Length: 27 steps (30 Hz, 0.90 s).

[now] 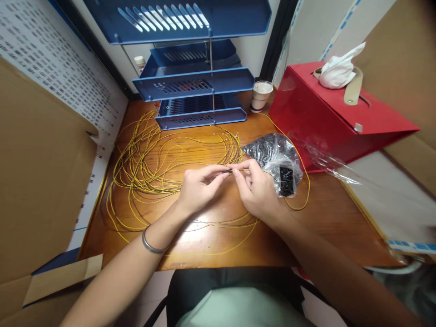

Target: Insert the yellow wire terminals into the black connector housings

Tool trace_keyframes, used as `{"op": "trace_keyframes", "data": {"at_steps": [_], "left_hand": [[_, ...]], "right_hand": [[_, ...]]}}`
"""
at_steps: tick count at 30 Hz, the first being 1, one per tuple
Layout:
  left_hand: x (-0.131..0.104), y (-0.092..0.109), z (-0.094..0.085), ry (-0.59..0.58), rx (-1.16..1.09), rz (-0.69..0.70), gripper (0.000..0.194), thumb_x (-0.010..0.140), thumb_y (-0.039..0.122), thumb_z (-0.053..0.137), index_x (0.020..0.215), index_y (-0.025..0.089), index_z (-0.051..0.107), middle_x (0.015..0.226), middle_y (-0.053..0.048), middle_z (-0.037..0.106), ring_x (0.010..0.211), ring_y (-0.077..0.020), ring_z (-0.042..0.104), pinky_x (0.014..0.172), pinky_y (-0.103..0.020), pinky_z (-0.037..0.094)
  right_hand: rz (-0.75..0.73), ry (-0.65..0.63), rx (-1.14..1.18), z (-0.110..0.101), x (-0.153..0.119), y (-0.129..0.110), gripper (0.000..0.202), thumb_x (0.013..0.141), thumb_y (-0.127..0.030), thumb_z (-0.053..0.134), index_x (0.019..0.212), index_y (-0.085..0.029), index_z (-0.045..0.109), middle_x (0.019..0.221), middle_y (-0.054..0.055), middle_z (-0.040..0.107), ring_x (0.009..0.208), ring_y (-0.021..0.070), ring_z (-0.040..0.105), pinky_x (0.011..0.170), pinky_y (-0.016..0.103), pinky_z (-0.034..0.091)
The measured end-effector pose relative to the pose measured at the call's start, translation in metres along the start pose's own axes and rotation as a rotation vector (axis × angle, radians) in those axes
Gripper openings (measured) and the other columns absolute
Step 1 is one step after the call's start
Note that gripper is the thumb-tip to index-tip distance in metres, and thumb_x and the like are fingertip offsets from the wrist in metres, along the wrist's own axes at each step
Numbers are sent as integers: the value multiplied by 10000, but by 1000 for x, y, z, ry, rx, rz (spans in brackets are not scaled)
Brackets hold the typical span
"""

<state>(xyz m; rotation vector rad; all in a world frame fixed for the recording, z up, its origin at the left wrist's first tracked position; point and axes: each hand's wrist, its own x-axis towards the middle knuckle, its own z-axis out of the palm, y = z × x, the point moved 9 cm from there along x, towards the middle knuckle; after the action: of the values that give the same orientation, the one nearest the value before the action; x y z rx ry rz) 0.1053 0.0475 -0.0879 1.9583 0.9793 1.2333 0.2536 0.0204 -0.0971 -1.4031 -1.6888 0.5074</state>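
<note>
My left hand (pixel 200 185) pinches a small black connector (pixel 226 171) between thumb and index finger, above the middle of the wooden table. Fingertips of my right hand (pixel 255 186) meet it from the other side, closed on a thin yellow and black wire (pixel 269 172). Behind and to the left lies a loose tangle of yellow and black wires (pixel 136 168), with several wire ends gathered just beyond my hands. A clear plastic bag (pixel 272 150) of black parts rests right behind my right hand. Fine detail at the fingertips is too small to tell.
Blue stacked trays (pixel 200 119) stand at the table's back, with a paper cup (pixel 261 96) beside them. A red box (pixel 306 113) with tissue on top is at the back right. Cardboard (pixel 41 159) borders the left. The wooden table's (pixel 211 261) front edge is near my body.
</note>
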Motion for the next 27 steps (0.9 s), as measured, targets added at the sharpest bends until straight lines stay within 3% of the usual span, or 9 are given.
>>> {"op": "trace_keyframes", "data": {"at_steps": [4, 10, 15, 27], "left_hand": [[0, 0, 0, -15, 4, -14, 170, 880, 231, 721, 1018, 175, 802, 944, -57, 821, 772, -161, 793, 708, -184, 623], [1, -3, -4, 29, 28, -36, 151, 866, 257, 744, 963, 157, 804, 887, -58, 821, 741, -165, 790, 703, -192, 627], [0, -3, -2, 14, -10, -43, 161, 870, 243, 739, 996, 169, 805, 924, -55, 822, 764, -165, 793, 725, -195, 632], [0, -6, 1, -15, -83, -75, 175, 873, 250, 735, 1016, 179, 806, 967, -57, 820, 811, -174, 795, 785, -217, 637]], "right_hand": [[34, -32, 29, 4, 0, 3, 111, 1002, -326, 517, 983, -220, 548, 855, 38, 761, 614, 160, 649, 558, 279, 378], [81, -13, 123, -1, 1, 5, 187, 998, -399, 535, 1077, -233, 498, 1059, 75, 750, 873, 215, 724, 684, 301, 483], [99, -49, 126, 3, 0, 10, 177, 1028, -421, 467, 1010, -247, 495, 906, 54, 744, 808, 232, 740, 677, 321, 506], [93, -31, 266, 5, 0, 12, 175, 1015, -424, 515, 990, -251, 503, 946, 53, 752, 842, 217, 753, 721, 328, 554]]}}
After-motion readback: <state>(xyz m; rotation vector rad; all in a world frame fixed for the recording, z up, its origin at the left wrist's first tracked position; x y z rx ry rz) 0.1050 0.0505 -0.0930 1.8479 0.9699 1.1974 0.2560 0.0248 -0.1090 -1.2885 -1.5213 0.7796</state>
